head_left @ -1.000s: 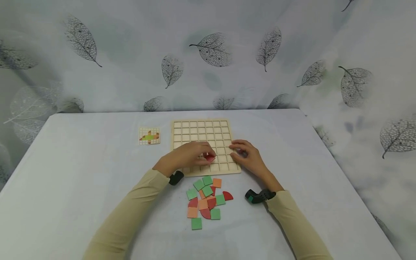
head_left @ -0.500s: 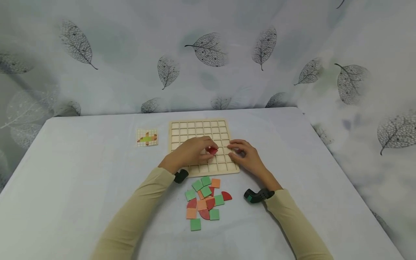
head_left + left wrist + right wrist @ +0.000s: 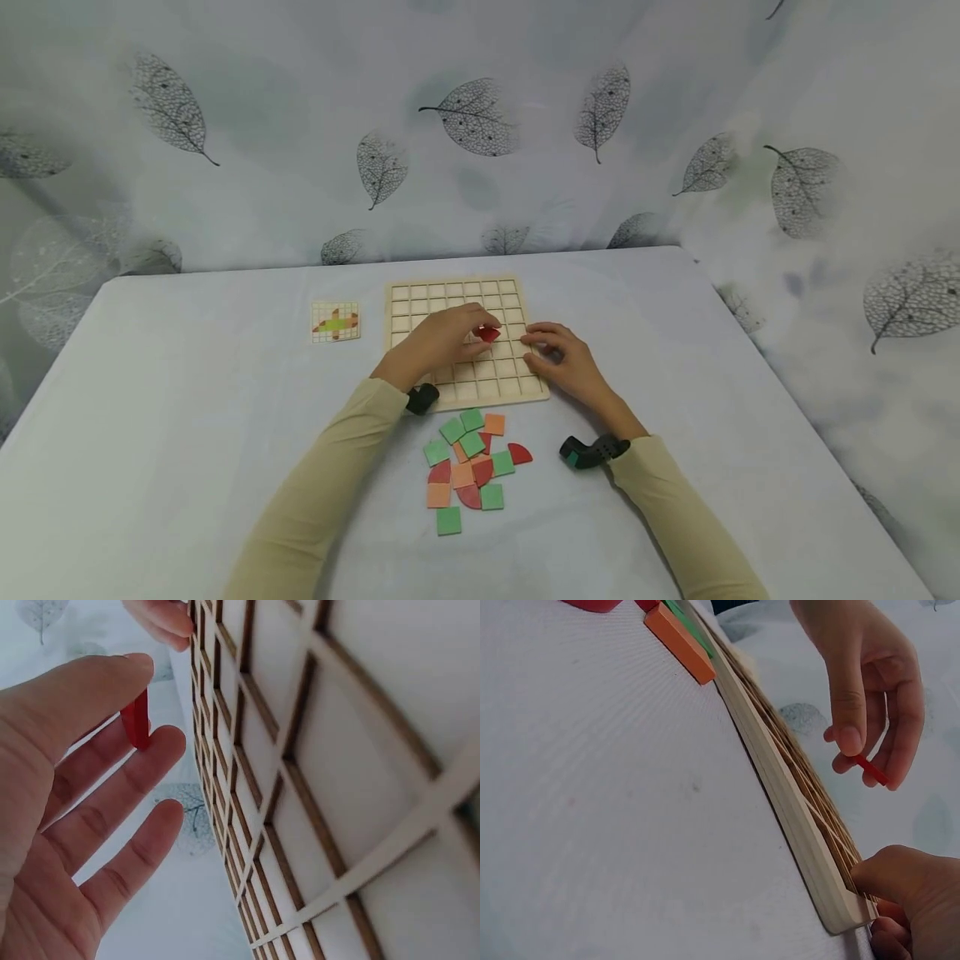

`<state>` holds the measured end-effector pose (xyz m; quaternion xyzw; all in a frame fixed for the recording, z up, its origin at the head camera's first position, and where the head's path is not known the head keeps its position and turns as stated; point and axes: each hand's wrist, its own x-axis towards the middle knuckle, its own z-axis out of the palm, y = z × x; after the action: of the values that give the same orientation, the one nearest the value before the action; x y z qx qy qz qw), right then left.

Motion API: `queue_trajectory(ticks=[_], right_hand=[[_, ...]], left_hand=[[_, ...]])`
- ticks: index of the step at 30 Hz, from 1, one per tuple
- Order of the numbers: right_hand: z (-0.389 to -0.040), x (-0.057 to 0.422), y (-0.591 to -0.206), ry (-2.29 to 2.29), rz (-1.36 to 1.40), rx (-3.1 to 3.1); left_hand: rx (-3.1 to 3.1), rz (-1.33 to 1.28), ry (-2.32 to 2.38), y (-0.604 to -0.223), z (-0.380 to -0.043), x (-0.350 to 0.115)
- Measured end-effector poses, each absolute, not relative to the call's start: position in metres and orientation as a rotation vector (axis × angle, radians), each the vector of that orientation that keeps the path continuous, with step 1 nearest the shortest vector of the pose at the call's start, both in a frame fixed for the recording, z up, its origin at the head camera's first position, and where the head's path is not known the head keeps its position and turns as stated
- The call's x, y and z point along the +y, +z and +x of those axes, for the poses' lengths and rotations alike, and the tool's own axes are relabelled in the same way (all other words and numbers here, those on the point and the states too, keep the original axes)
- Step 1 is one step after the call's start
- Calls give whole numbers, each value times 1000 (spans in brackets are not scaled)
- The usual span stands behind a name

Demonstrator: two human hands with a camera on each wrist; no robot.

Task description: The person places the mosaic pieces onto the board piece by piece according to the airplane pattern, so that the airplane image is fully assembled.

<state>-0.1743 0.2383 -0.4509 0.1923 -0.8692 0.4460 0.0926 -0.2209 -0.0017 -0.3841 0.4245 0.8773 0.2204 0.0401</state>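
Observation:
My left hand (image 3: pixel 450 335) pinches a red quarter-circle tile (image 3: pixel 488 333) between thumb and fingers, above the middle of a wooden grid board (image 3: pixel 510 387). Seen edge-on in the left wrist view, the red tile (image 3: pixel 136 724) is apart from the board, and the other fingers are spread. My right hand (image 3: pixel 567 362) holds the board's right edge. In the right wrist view its thumb (image 3: pixel 896 871) lies over the board's rim and its fingers are on the outer side, partly hidden. The cells in sight are bare; the left hand covers some.
Loose green, orange and red tiles (image 3: pixel 470 444) lie in a heap in front of the board, some overlapping. Left of the board is a small pattern card (image 3: pixel 335 323) with a coloured figure on a grid. A white cloth (image 3: pixel 187 400) covers the table.
My left hand has moved away from me over the board, carrying the red tile. My right hand has stayed at the board's right edge. The whole head view has shifted slightly.

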Motion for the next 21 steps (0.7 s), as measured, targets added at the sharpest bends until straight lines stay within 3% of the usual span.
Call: queue_trajectory(ticks=[10,21], right_hand=[[-156,225,-413,1326,606,-2571],[-155,226,-410,1361,599,-2589]], left_hand=[[2683,1318,682,-380,-233,8],[2665,1301,686,-383,-246,15]])
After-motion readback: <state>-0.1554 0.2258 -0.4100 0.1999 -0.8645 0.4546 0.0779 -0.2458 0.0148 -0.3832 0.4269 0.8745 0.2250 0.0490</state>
